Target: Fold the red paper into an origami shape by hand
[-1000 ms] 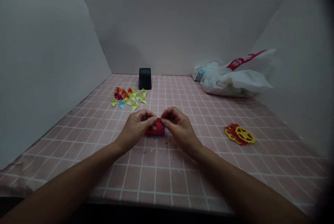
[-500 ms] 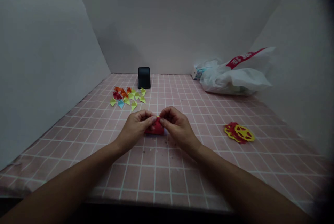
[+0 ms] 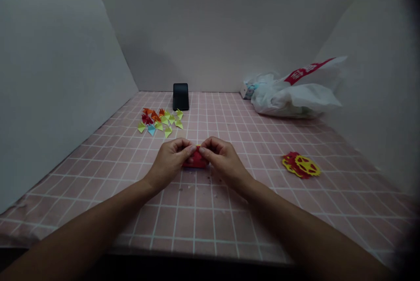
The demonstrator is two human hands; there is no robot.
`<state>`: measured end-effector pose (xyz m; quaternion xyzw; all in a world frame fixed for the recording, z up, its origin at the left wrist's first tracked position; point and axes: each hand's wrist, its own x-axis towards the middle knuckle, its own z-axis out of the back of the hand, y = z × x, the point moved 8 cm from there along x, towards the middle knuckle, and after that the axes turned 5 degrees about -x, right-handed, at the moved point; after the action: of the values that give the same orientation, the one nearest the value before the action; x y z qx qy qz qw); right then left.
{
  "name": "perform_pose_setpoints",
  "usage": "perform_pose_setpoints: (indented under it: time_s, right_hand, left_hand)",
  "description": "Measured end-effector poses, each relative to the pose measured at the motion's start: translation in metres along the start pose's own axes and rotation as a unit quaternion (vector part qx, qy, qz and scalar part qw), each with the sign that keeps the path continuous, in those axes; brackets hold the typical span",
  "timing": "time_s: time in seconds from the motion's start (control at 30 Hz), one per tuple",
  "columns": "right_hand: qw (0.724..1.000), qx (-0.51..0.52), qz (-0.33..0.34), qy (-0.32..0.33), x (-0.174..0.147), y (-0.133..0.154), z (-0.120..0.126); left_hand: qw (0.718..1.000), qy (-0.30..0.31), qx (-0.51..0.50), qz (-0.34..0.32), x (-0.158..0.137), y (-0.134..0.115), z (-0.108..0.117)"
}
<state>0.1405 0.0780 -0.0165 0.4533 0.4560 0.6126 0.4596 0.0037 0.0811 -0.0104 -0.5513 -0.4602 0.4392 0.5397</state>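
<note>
At the middle of the table, both hands pinch a small red piece (image 3: 197,159) that looks like felt or paper, with a thin yellow edge along its top. My left hand (image 3: 172,157) is closed on its left side, thumb against the front. On the opposite side my right hand (image 3: 221,157) is closed too, its thumb and forefinger at the upper right of the piece. The fingertips almost meet. Fingers cover both ends of the piece, and its exact kind cannot be made out. Tiny scraps (image 3: 190,187) lie on the cloth just in front of it.
Several folded paper pieces (image 3: 159,126) in yellow, orange, red and blue lie beyond my left hand. Behind them a black phone (image 3: 180,96) leans upright. A white plastic bag (image 3: 292,99) and small box (image 3: 246,90) sit back right. Red and yellow cut-outs (image 3: 300,165) lie at right.
My right thumb and fingers have shifted slightly left and down on the red piece. The left hand keeps its grip, almost unmoved.
</note>
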Motion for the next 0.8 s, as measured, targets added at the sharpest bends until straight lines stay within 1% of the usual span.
perform_pose_setpoints:
  time_s: [0.13,0.23,0.37,0.53,0.67,0.8]
  right_hand:
    - [1.0,-0.009,0.005,0.002,-0.0004,0.001,-0.0011]
    - [1.0,-0.022,0.011,0.004,0.0001,0.0019,-0.001]
    - [0.999,-0.042,0.022,-0.002,0.0008,0.0032,0.0007]
    - [0.999,-0.044,0.021,-0.022,0.0005,0.0021,0.0049]
    - [0.998,-0.047,0.02,-0.031,0.0009,0.0013,0.0073]
    - [0.998,-0.045,0.022,-0.025,0.0011,0.0007,0.0059]
  left_hand:
    - [1.0,-0.009,0.013,-0.01,-0.0015,-0.0005,0.0009]
    - [1.0,-0.01,0.003,-0.004,-0.0016,0.0013,0.0004]
    - [1.0,0.001,-0.026,0.017,-0.0013,0.0032,-0.0016]
    - [0.999,0.02,-0.017,0.037,-0.002,-0.0001,-0.0021]
    - [0.997,0.025,-0.037,0.066,-0.0017,0.0024,-0.0029]
    - [0.995,0.02,-0.06,0.079,-0.0011,0.0037,-0.0041]
